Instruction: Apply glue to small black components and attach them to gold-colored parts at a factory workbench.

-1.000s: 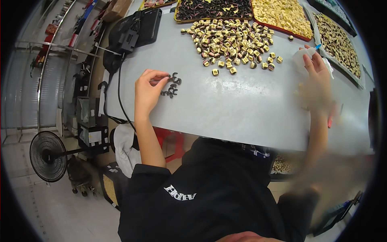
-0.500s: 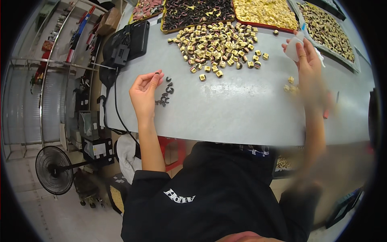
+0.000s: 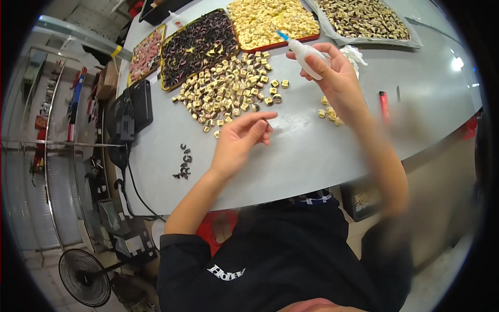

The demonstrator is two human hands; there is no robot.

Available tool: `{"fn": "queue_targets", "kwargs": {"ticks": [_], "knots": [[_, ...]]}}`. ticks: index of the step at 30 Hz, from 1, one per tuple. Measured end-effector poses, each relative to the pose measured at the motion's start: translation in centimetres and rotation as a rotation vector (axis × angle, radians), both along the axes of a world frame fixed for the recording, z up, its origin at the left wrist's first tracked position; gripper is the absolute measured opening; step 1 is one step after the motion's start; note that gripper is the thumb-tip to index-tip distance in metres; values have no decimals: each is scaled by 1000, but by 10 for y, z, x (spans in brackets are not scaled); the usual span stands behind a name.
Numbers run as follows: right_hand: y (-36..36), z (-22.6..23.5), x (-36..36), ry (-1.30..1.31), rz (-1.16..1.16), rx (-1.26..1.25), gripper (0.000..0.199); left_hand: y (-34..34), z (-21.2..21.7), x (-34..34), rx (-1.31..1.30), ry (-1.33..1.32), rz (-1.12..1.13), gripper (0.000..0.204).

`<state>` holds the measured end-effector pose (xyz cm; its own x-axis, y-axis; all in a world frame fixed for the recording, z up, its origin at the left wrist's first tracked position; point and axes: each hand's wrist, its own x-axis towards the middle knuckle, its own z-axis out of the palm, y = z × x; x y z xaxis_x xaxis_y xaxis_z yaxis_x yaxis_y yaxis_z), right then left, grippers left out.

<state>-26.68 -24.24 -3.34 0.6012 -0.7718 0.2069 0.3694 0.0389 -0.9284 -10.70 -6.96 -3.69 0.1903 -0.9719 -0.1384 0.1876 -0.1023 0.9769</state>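
My right hand (image 3: 335, 73) is wrapped round a small white squeeze bottle (image 3: 306, 57), whose blue nozzle points up and left. Lower and to the left, my left hand (image 3: 241, 143) is closed in a pinch on a small dark curved piece (image 3: 268, 125), mostly covered by the fingertips. Several like dark curved pieces (image 3: 185, 161) lie on the grey table left of that hand. Beyond it spreads a heap of small cream-and-dark cube-shaped pieces (image 3: 221, 86). A few pale yellow pieces (image 3: 328, 112) sit below my right wrist, partly hidden by it.
Along the far side stand trays of pink pieces (image 3: 147, 54), black curved pieces (image 3: 200, 47), yellow pieces (image 3: 273, 23) and cream-and-dark pieces (image 3: 364, 21). A crumpled white tissue (image 3: 354, 55) and a red pen-like tool (image 3: 384, 106) lie right. A black device with a cable (image 3: 136, 112) edges the left.
My left hand has moved right, away from the dark curved pieces, with the pinched piece. My right hand has brought the squeeze bottle left and tilted it. The view has also turned.
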Motion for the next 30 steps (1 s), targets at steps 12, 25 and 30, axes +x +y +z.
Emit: {"fn": "queue_targets", "kwargs": {"ticks": [12, 25, 30], "knots": [[4, 4, 1, -158, 143, 188, 30, 1, -16, -11, -36, -255, -11, 20], [1, -1, 5, -87, 48, 152, 29, -13, -14, -42, -290, -1131, 34, 25], [2, -4, 4, -130, 33, 163, 27, -27, -20, -56, -267, -1153, 11, 22]]}}
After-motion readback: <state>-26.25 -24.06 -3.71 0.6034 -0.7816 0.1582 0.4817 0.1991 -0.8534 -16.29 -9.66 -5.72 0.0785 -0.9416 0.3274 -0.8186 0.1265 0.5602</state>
